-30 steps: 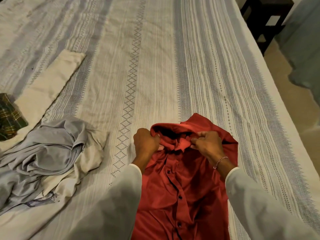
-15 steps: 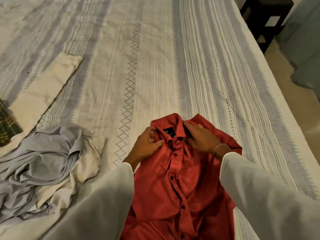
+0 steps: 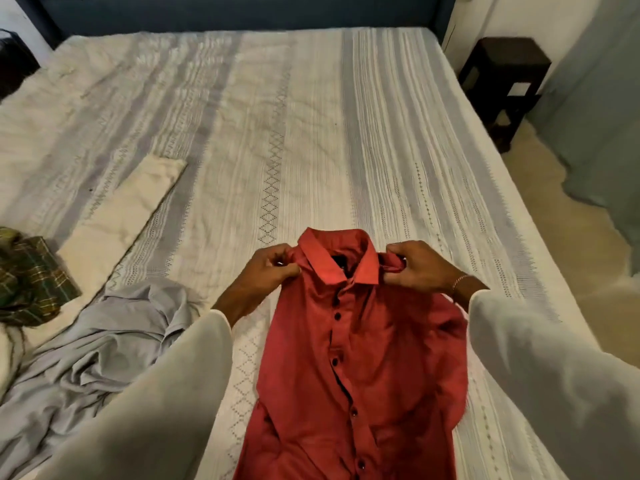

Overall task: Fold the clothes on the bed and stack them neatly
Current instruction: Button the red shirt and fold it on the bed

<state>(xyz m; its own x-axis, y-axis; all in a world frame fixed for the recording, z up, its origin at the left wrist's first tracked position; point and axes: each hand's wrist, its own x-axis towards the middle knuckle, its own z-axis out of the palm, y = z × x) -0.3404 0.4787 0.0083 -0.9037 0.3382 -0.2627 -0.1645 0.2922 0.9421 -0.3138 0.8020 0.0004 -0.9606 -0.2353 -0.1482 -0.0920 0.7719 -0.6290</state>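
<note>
**Red shirt held up by both shoulders over the bed**

Head view: The red shirt (image 3: 349, 341) hangs front-side toward the camera, buttoned down the middle with dark buttons, its collar (image 3: 337, 261) folded down and a dark label showing inside the neck. The left hand (image 3: 268, 271) pinches the shirt's shoulder just beside the collar, fingers curled round a bunch of cloth. The right hand (image 3: 420, 268) grips the other shoulder the same way, with red fabric gathered in its curled fingers; a thin bracelet (image 3: 459, 282) sits on that wrist. Both arms wear loose white sleeves (image 3: 554, 393). The lower part of the shirt runs out of the bottom edge of the frame, and whether it rests on the bed there cannot be told.

The bed (image 3: 311, 133) is covered with a white and grey striped spread with bands of diamond pattern. To the left of the shirt lies a crumpled grey garment (image 3: 93, 348), spread loosely over the spread near the left sleeve. Beyond it lies a long cream cloth (image 3: 128, 209), flat and folded into a strip. At the far left edge sits a green plaid garment (image 3: 31, 282), touching the cream cloth. A dark headboard (image 3: 242, 12) runs along the far end of the bed. To the right of the bed stands a dark side table (image 3: 505, 77) on the floor, next to a grey curtain (image 3: 595, 116).
</note>
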